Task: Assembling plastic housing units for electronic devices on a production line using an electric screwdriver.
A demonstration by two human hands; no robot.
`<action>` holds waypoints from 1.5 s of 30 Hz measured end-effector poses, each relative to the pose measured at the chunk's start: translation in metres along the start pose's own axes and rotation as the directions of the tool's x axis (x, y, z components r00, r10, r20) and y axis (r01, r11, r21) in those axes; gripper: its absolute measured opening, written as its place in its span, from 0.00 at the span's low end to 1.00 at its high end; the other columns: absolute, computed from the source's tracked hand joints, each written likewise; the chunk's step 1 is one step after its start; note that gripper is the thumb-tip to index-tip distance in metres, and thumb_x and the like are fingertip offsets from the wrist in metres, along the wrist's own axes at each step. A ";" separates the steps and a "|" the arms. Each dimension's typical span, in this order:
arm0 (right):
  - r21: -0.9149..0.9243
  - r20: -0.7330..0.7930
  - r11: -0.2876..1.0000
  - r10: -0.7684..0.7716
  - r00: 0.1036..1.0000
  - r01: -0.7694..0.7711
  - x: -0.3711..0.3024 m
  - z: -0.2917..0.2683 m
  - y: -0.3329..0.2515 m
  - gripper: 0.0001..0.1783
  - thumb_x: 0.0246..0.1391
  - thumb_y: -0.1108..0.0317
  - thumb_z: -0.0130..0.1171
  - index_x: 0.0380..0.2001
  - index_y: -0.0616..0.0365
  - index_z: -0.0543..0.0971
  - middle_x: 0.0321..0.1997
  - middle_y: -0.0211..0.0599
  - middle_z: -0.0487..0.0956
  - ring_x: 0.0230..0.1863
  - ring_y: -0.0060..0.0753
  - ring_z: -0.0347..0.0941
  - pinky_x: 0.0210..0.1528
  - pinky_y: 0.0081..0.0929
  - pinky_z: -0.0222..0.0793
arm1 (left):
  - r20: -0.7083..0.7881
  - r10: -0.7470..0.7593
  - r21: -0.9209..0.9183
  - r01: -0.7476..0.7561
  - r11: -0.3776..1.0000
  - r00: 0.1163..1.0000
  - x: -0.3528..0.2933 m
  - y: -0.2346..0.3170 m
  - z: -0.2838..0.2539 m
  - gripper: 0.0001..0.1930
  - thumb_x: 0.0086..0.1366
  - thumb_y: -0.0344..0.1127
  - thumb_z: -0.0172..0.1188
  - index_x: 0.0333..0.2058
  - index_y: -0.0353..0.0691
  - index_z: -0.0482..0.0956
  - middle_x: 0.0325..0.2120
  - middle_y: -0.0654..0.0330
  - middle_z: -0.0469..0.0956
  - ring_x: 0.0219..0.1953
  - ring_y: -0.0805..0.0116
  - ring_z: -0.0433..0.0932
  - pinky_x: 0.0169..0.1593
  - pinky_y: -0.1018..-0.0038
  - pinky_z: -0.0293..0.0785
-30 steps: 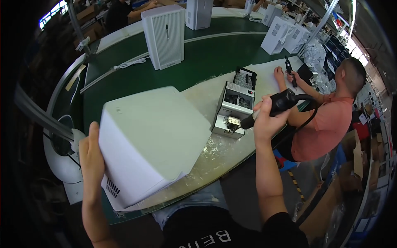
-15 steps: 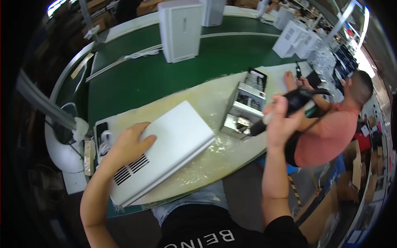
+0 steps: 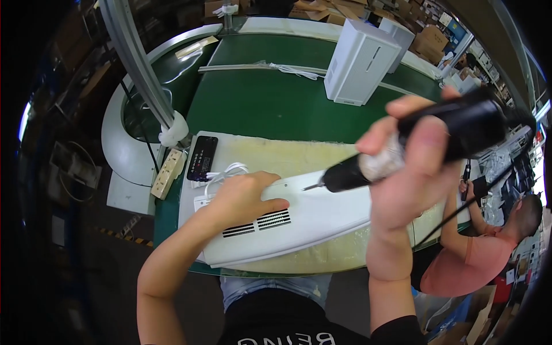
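A long white casing (image 3: 328, 221) with two groups of black vent slots lies on the bench in front of me. My left hand (image 3: 244, 195) rests on its left part, thumb and fingers apart, above the slots. My right hand (image 3: 411, 172) is wrapped round a black electric screwdriver (image 3: 345, 174), held nearly level with its bit pointing left. The bit tip appears over the casing, near a small dark hole (image 3: 286, 185); I cannot tell whether it touches. A black cord (image 3: 448, 221) hangs behind my right wrist.
A black flat panel (image 3: 202, 158), a coiled white cable (image 3: 233, 168) and a cream power strip (image 3: 168, 172) lie at the left. White upright housings (image 3: 362, 66) stand on the green conveyor (image 3: 259, 106). A co-worker (image 3: 471, 259) works at the right; a metal post (image 3: 138, 63) rises at left.
The view has turned to the right side less, so the bench shows further right. My right hand has brought the screwdriver over the casing. My left hand stays on the casing.
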State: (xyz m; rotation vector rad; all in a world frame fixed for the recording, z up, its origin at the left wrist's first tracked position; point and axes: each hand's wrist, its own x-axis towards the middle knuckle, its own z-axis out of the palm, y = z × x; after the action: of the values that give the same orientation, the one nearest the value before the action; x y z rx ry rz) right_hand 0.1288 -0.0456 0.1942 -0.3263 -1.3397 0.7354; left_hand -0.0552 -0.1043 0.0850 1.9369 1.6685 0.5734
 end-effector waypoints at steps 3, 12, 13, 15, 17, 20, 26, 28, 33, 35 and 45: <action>0.010 0.110 1.000 -0.016 0.994 0.015 -0.002 0.027 0.016 0.28 0.59 0.65 0.50 0.57 0.68 0.55 0.34 0.45 0.75 0.19 0.28 0.70 0.22 0.24 0.69 | -0.021 0.011 0.012 -0.011 1.000 1.000 -0.001 -0.004 0.002 0.29 0.54 0.54 0.61 0.46 0.36 0.75 0.39 0.48 0.78 0.41 0.50 0.77 0.45 0.63 0.72; 0.010 0.250 0.999 0.047 0.967 -0.051 -0.017 0.046 0.034 0.30 0.56 0.69 0.52 0.59 0.67 0.54 0.32 0.41 0.74 0.20 0.26 0.69 0.24 0.23 0.69 | -0.059 0.074 -0.025 -0.076 0.997 0.996 -0.001 -0.010 0.007 0.26 0.53 0.48 0.64 0.44 0.34 0.76 0.36 0.49 0.78 0.37 0.50 0.77 0.42 0.63 0.73; 0.020 0.248 0.999 0.037 0.968 -0.044 -0.018 0.047 0.037 0.31 0.56 0.67 0.53 0.59 0.66 0.54 0.32 0.41 0.74 0.21 0.26 0.70 0.24 0.23 0.70 | -0.066 0.074 -0.020 -0.075 0.997 0.995 -0.001 -0.010 0.007 0.26 0.53 0.49 0.64 0.44 0.34 0.75 0.35 0.49 0.78 0.36 0.50 0.77 0.41 0.63 0.73; -0.002 0.250 0.999 0.048 0.967 -0.049 -0.018 0.048 0.038 0.31 0.56 0.67 0.53 0.58 0.66 0.54 0.32 0.41 0.74 0.21 0.26 0.70 0.24 0.23 0.70 | -0.071 0.073 -0.019 -0.075 0.997 0.995 0.000 -0.012 0.007 0.26 0.53 0.49 0.64 0.44 0.34 0.75 0.35 0.49 0.78 0.36 0.50 0.77 0.40 0.62 0.73; -0.023 0.252 0.998 0.060 0.966 -0.056 -0.017 0.048 0.039 0.32 0.56 0.66 0.54 0.58 0.66 0.54 0.32 0.40 0.74 0.21 0.26 0.70 0.25 0.23 0.70 | -0.049 0.090 0.005 -0.090 0.996 0.995 0.001 -0.013 0.007 0.27 0.53 0.49 0.63 0.44 0.33 0.75 0.33 0.49 0.78 0.35 0.49 0.77 0.38 0.62 0.73; -0.021 0.270 0.999 0.050 0.962 -0.046 -0.016 0.048 0.041 0.32 0.56 0.65 0.55 0.58 0.67 0.55 0.32 0.41 0.74 0.21 0.26 0.70 0.25 0.23 0.69 | -0.068 0.115 0.004 -0.115 0.993 0.991 0.002 -0.013 0.007 0.27 0.54 0.50 0.63 0.44 0.32 0.74 0.32 0.49 0.78 0.34 0.49 0.77 0.38 0.62 0.73; 0.029 0.243 0.999 0.025 0.970 -0.033 -0.021 0.052 0.048 0.30 0.55 0.69 0.55 0.56 0.69 0.56 0.32 0.41 0.75 0.20 0.26 0.70 0.25 0.22 0.69 | -0.071 0.120 0.018 -0.119 0.993 0.990 -0.001 -0.013 0.008 0.27 0.54 0.49 0.63 0.44 0.32 0.75 0.33 0.48 0.78 0.34 0.49 0.77 0.38 0.62 0.73; -0.002 0.236 1.000 0.005 0.972 -0.005 -0.022 0.051 0.049 0.29 0.55 0.70 0.55 0.56 0.68 0.57 0.32 0.41 0.75 0.20 0.25 0.70 0.24 0.21 0.68 | -0.062 0.124 0.032 -0.122 0.992 0.990 0.000 -0.014 0.008 0.27 0.53 0.49 0.63 0.44 0.33 0.75 0.34 0.48 0.78 0.34 0.49 0.77 0.38 0.62 0.73; -0.036 0.213 0.999 0.021 0.977 -0.013 -0.011 0.044 0.040 0.26 0.57 0.68 0.54 0.54 0.64 0.59 0.31 0.42 0.76 0.19 0.24 0.69 0.23 0.22 0.68 | -0.065 0.113 0.078 -0.108 0.991 0.991 -0.010 -0.009 0.005 0.23 0.55 0.47 0.62 0.40 0.32 0.76 0.35 0.49 0.77 0.36 0.51 0.78 0.40 0.63 0.74; -0.027 0.109 0.997 -0.073 0.991 0.076 0.003 0.014 0.011 0.26 0.58 0.64 0.53 0.54 0.64 0.58 0.32 0.43 0.75 0.19 0.27 0.69 0.22 0.23 0.69 | -0.213 0.263 0.129 -0.240 0.962 0.941 -0.015 -0.006 0.005 0.21 0.54 0.43 0.63 0.41 0.33 0.76 0.38 0.50 0.77 0.41 0.52 0.76 0.45 0.63 0.72; -0.735 -0.335 0.672 -0.250 0.909 -0.086 -0.039 -0.187 0.013 0.18 0.57 0.75 0.50 0.49 0.64 0.58 0.29 0.36 0.72 0.20 0.21 0.68 0.33 0.25 0.72 | -0.466 -0.440 -0.779 -0.121 0.615 0.767 -0.092 -0.059 0.032 0.26 0.56 0.26 0.56 0.54 0.30 0.63 0.50 0.49 0.69 0.53 0.64 0.66 0.59 0.70 0.59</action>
State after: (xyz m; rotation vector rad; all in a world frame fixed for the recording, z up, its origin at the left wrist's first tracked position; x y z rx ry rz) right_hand 0.3016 -0.0257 0.1136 -1.0141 -1.1727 -0.0245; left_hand -0.0949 -0.1924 0.0239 0.9347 1.5011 1.6911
